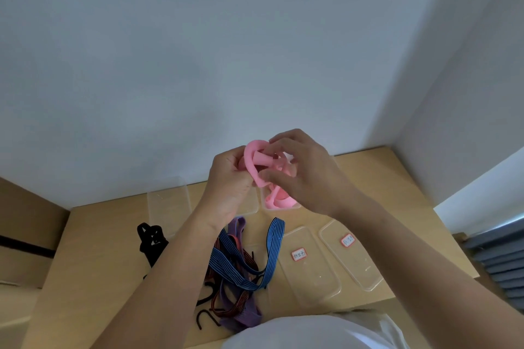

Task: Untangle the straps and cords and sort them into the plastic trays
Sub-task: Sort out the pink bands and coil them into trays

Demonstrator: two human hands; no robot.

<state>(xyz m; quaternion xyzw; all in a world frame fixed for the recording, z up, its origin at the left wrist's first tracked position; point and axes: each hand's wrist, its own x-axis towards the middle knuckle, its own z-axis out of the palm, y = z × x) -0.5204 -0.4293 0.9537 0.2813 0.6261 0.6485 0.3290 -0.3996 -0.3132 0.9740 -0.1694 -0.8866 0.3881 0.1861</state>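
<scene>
**Both hands on a pink strap, raised above the table**

Head view: I see my left hand (226,176) and my right hand (303,173) lifted together above the light wooden table (113,235), both closed on a knotted pink elastic strap (256,163). The left hand grips one side in a closed fist; the right hand's thumb and fingers (280,139) pinch into the loops of the knot. The strap is well clear of the table surface.

Directly below the hands, a clear plastic tray (265,208) against the wall holds another coiled pink strap (279,201). To its left stands an upright clear tray (167,204), apparently on its edge. Two clear flat trays with red-bordered labels lie to the right: the nearer (312,272) and the farther (354,261); I cannot read the labels.

Under my left forearm lies a tangled heap: blue striped elastic straps (272,246), a purple strap (241,312), dark red striped cords (243,300) and black hooks (202,317). A separate black strap (151,238) lies to the left of the heap.
</scene>
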